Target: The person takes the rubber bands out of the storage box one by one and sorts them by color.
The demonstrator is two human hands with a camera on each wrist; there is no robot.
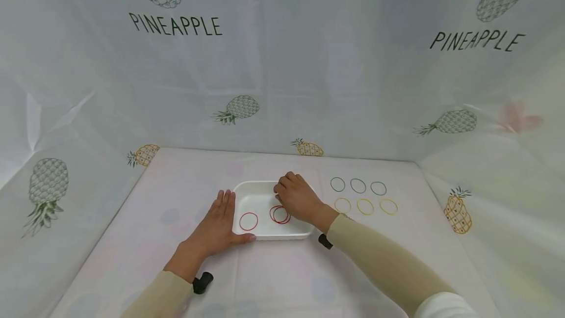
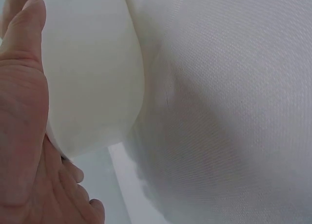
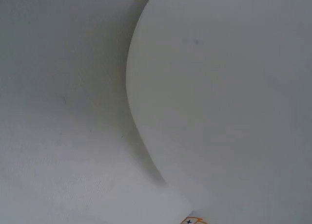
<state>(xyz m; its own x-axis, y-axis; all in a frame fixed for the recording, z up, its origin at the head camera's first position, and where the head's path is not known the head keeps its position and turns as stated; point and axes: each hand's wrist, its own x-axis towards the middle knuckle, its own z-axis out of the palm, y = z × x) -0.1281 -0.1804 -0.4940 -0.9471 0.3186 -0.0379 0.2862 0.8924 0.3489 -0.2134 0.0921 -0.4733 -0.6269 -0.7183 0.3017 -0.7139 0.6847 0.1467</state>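
Note:
A shallow white tray point(image 1: 260, 236) lies on the covered table, with red rubber bands inside. One red band point(image 1: 248, 221) lies alone at the left; two more red bands point(image 1: 280, 215) overlap near the middle. My left hand point(image 1: 218, 227) rests against the tray's left side, fingers straight and thumb along the front edge. In the left wrist view, its palm and fingers lie against the tray's outer wall point(image 2: 92, 73). Over the tray's right part, my right hand point(image 1: 297, 196) reaches down with bent fingers, close beside the overlapping bands. I cannot tell whether its fingertips pinch anything.
Right of the tray, three green bands point(image 1: 358, 186) lie in a row, with three yellow bands point(image 1: 365, 206) in a row nearer me. A white pineapple-print sheet point(image 1: 309, 87) hangs behind the table and at both sides.

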